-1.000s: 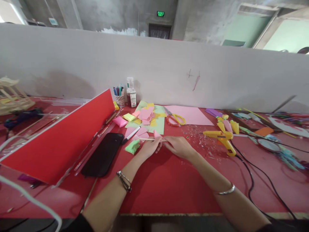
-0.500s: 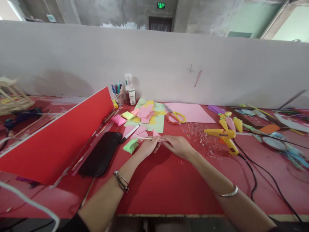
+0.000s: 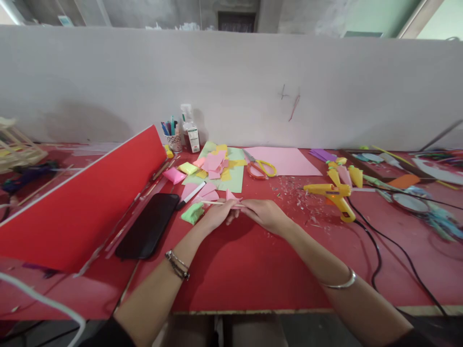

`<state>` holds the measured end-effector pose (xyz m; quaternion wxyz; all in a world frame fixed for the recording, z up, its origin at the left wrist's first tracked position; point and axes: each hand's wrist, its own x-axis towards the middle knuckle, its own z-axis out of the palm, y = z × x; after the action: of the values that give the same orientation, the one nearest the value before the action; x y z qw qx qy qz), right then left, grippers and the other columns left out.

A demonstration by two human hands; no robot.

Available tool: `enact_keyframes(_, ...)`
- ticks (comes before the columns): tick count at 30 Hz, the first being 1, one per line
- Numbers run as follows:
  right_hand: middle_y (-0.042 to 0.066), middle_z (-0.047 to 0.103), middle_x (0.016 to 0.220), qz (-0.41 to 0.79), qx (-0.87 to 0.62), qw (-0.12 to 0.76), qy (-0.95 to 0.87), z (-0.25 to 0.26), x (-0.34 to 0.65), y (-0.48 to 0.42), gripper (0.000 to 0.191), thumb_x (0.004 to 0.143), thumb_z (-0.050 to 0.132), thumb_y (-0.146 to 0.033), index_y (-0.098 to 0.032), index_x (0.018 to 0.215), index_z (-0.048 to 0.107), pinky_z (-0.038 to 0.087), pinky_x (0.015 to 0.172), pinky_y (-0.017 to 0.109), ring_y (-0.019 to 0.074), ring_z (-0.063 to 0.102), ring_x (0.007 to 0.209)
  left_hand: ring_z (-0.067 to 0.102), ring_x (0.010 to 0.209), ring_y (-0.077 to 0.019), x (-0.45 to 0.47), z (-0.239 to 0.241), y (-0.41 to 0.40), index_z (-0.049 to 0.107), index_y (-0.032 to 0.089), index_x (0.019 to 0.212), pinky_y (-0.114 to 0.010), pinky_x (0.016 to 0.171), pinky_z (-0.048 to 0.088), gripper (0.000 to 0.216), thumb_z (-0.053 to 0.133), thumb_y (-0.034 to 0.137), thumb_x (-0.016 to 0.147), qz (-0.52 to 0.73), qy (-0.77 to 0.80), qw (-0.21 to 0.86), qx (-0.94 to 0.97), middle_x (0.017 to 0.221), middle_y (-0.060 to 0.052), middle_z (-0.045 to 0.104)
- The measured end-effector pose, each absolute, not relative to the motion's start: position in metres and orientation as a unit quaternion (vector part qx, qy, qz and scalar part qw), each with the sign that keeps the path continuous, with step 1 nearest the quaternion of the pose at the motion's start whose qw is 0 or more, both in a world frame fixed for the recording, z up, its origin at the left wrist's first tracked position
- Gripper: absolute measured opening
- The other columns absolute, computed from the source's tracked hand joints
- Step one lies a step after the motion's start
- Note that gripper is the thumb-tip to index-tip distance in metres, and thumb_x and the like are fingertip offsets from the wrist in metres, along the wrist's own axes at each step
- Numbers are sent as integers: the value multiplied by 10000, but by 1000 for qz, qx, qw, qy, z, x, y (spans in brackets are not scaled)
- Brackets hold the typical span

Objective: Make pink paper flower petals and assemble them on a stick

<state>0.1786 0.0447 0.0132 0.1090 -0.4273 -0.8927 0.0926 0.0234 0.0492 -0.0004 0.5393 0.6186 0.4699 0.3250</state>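
Observation:
Both my hands rest on the red table (image 3: 253,270) and pinch a thin wooden stick (image 3: 213,203) that lies level, pointing left. My left hand (image 3: 219,218) grips it near the middle, and a small pink folded paper piece (image 3: 231,195) sits on the stick just above my fingers. My right hand (image 3: 265,215) closes on the stick's right end. A green folded paper (image 3: 192,213) lies just left of my left hand, and a black-capped marker (image 3: 190,194) lies beyond it.
A black phone (image 3: 147,232) and a tilted red board (image 3: 83,202) lie to the left. Behind are paper scraps (image 3: 217,166), scissors (image 3: 260,167), a pink sheet (image 3: 285,161), a pen cup (image 3: 173,140). A yellow glue gun (image 3: 334,196) and cables (image 3: 379,250) are at right.
My hands have kept their grip on the stick and barely moved; the camera has tipped down a little, so everything sits slightly higher in view.

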Motion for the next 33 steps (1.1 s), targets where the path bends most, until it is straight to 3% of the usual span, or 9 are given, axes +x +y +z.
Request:
enact_keyframes(11, 46, 653, 978, 124, -416, 146, -889, 8, 184, 48, 298, 869, 332, -248, -190, 1027, 577, 437, 722, 243, 162, 601, 871, 359, 320, -64, 32, -3, 54, 455, 164, 451, -192, 389, 286, 324, 353, 236, 750, 358, 491, 536, 586, 335, 58, 384)
enact_keyframes(22, 40, 652, 984, 129, -421, 147, -886, 9, 183, 48, 303, 868, 329, -253, -200, 1031, 579, 432, 736, 242, 157, 598, 880, 375, 325, -57, 32, -4, 54, 453, 159, 450, -183, 377, 294, 324, 366, 239, 751, 366, 486, 551, 571, 366, 54, 411)
enact_keyframes(33, 58, 659, 879, 142, -402, 159, -890, 12, 182, 47, 294, 872, 316, -263, -168, 903, 592, 414, 680, 234, 154, 594, 778, 401, 370, -76, 29, 4, 48, 473, 164, 494, -181, 410, 334, 330, 299, 247, 762, 361, 480, 542, 588, 401, 42, 432)
